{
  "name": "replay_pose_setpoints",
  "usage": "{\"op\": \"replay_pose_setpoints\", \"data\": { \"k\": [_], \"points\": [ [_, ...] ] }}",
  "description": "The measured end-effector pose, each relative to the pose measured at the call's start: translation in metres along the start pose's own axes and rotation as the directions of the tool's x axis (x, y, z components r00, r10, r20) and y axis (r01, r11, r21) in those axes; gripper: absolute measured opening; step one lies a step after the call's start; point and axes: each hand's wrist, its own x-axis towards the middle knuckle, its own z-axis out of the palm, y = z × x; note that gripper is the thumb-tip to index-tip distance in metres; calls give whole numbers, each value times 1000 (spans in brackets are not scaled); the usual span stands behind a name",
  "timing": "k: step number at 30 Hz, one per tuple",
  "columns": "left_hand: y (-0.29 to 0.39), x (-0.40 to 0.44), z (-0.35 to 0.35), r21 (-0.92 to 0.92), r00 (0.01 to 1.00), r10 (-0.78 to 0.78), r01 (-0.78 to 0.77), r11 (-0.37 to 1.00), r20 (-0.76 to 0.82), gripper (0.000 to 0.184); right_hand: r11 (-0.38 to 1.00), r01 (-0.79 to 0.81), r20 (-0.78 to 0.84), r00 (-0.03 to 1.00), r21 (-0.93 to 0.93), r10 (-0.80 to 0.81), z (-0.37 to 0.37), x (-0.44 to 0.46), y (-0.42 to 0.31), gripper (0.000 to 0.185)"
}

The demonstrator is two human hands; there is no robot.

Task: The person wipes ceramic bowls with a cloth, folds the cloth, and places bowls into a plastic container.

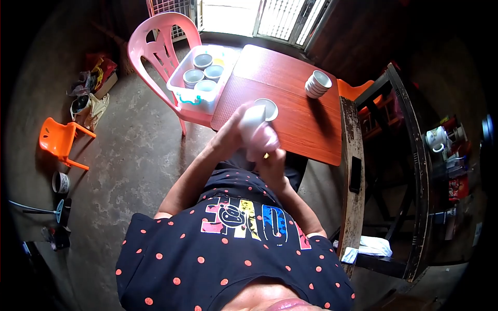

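Note:
My left hand (231, 128) is wrapped round a white bowl (252, 117) tilted on its side, in front of the table's near edge. My right hand (272, 165) is closed on a pink cloth (265, 137) that lies against this bowl; both are slightly blurred. Just behind them another bowl (272, 111) sits on the red-brown table (290, 124), partly hidden by the held bowl. A stack of several bowls (317, 85) stands at the table's right side. More bowls (193, 78) are in a clear plastic bin (179, 85) to the left.
The bin rests on a pink chair (148, 67) against the table's left side. A worn wooden bench (353, 202) with a dark phone (355, 174) on it is at the right. An orange stool (56, 140) and bags (96, 111) are on the floor at left.

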Motion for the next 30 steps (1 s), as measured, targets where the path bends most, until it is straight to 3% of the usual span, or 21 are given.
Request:
{"op": "replay_pose_setpoints", "data": {
  "k": [1, 2, 3, 4, 6, 7, 8, 10, 12, 13, 14, 15, 16, 17, 18, 20, 21, 22, 24, 28, 30],
  "points": [
    [0, -5, 11, 286, 986, 161, -163, 944, 30, 61, 951, -89, -18, 995, 297, 99, -6, 7, -5, 10],
    [-1, -9, 20, 537, 947, 303, -311, 784, 106, 68, 808, -159, -5, 980, 567, 197, -11, 15, -10, 9],
    [-4, -3, 15, 735, 804, 543, -516, 439, 240, 75, 615, -169, -26, 955, 770, 294, -7, 19, -24, 7],
    [-3, -8, 16, 717, 767, 586, -561, 414, 261, 71, 696, -175, -5, 968, 697, 250, -2, 14, -21, 8],
    [-1, -15, 11, 610, 792, 570, -566, 554, 217, 67, 833, -159, 40, 986, 530, 163, 11, 2, -19, 10],
    [-1, -15, 13, 565, 827, 548, -515, 645, 128, 64, 969, 244, 22, 970, -33, -243, 13, 2, -19, 15],
    [0, -16, 13, 447, 904, 425, -395, 803, 37, 65, 904, 398, 107, 917, -157, -385, 17, 5, -7, 22],
    [-3, -14, 9, 244, 960, 280, -267, 933, -21, 56, 591, 565, 217, 802, -576, -556, 14, 13, 9, 24],
    [-3, -10, 6, 142, 984, 173, -178, 974, 45, 62, 616, 553, 141, 797, -562, -587, 9, 16, 8, 23],
    [-3, -9, 5, 91, 990, 121, -128, 988, 76, 65, 764, 478, 83, 865, -434, -494, 7, 10, 4, 18],
    [-1, -8, 4, 264, 977, 202, -213, 941, 70, 68, 878, 383, 23, 919, -285, -393, 5, 5, -2, 14],
    [2, -6, 5, 428, 958, 276, -281, 859, 77, 71, 991, 109, -46, 993, 73, -105, 0, 4, -18, 10],
    [5, -5, 6, 579, 934, 343, -334, 744, 97, 74, 888, -178, -5, 980, 424, 199, -4, 3, -29, 10],
    [8, -8, 11, 513, 912, 390, -398, 760, 129, 82, 813, -217, 68, 974, 541, 215, -6, 6, -25, 14],
    [10, -8, 9, 525, 834, 522, -529, 667, 178, 72, 827, -221, 88, 975, 517, 206, -1, 2, -23, 13],
    [20, -14, 0, 515, 872, 435, -484, 707, 222, 59, 858, -220, 124, 975, 465, 183, 14, -4, -21, 12],
    [20, -14, 4, 426, 888, 432, -455, 782, 157, 49, 988, 42, 172, 983, 149, -68, 15, -1, -21, 16],
    [22, -15, 2, 344, 921, 361, -389, 855, 146, 48, 969, 200, 292, 944, -142, -152, 14, 3, -11, 29],
    [15, -8, -6, 84, 947, 308, -315, 945, 88, 45, 580, 558, 378, 829, -593, -412, 17, 17, -5, 38],
    [13, -5, -4, -157, 989, -31, 54, 986, 144, 44, 581, 603, 449, 797, -547, -404, 9, 12, -20, 54],
    [7, -3, 2, -404, 941, -97, 231, 885, 325, 39, 532, 668, 441, 744, -521, -502, 7, 16, -16, 59]
  ]
}}
